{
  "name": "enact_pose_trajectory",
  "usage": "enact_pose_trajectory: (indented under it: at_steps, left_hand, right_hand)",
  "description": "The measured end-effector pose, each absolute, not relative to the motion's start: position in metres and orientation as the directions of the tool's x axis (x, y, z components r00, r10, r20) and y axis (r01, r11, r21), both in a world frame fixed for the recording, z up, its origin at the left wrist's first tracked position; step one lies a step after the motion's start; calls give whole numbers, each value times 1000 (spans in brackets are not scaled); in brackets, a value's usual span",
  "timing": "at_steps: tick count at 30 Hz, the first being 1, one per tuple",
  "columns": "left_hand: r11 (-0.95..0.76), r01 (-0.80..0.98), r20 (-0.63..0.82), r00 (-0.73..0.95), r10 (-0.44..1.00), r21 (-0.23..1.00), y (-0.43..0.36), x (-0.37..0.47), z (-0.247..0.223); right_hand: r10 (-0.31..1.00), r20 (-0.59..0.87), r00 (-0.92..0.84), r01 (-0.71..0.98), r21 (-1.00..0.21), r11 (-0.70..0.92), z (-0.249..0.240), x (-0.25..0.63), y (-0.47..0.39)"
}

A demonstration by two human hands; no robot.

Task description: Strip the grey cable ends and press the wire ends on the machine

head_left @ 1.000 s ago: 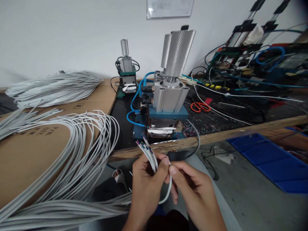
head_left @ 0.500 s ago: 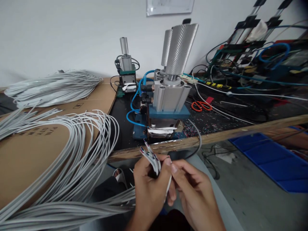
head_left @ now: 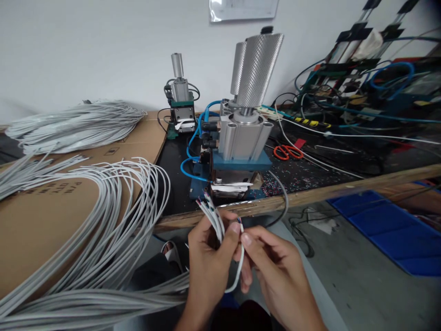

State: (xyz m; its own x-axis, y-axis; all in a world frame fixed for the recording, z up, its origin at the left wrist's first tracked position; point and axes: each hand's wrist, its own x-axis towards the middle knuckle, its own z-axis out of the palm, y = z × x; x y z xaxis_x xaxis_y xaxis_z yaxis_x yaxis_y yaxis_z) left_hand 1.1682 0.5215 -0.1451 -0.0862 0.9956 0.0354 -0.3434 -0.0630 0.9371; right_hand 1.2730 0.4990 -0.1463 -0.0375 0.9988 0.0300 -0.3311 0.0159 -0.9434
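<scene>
Left hand (head_left: pixel 208 264): fingers closed round a bunch of slim white round cables (head_left: pixel 214 223) with coloured wire ends
Right hand (head_left: pixel 279 269): fingers pinching one separate white round cable (head_left: pixel 240 257) near its tip
Both holds: just before the desk's (head_left: pixel 324 194) near wooden edge
Silver-and-blue metal press (head_left: pixel 243 142): beside that edge
Brown cardboard sheet (head_left: pixel 51 225): desk's left side

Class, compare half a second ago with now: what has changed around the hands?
The left hand and cable bundle shifted slightly up and left in view; the single cable bows more, its coloured wire ends showing more clearly. The right hand keeps its pinch; the nearest machine stayed put.
</scene>
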Motion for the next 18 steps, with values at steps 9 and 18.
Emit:
enact_pose_trajectory:
  at_steps: [9,18]
  left_hand:
    - [-309,-434,170,-330,928,846,509,1170,-153]
    - [-443,-347,281,-428,859,826,490,1186,-131]
  right_hand:
    - [987,-11,160,-344,-938,45,-139,1272,536]
    - [983,-43,180,-427,-904,39,-140,1267,552]
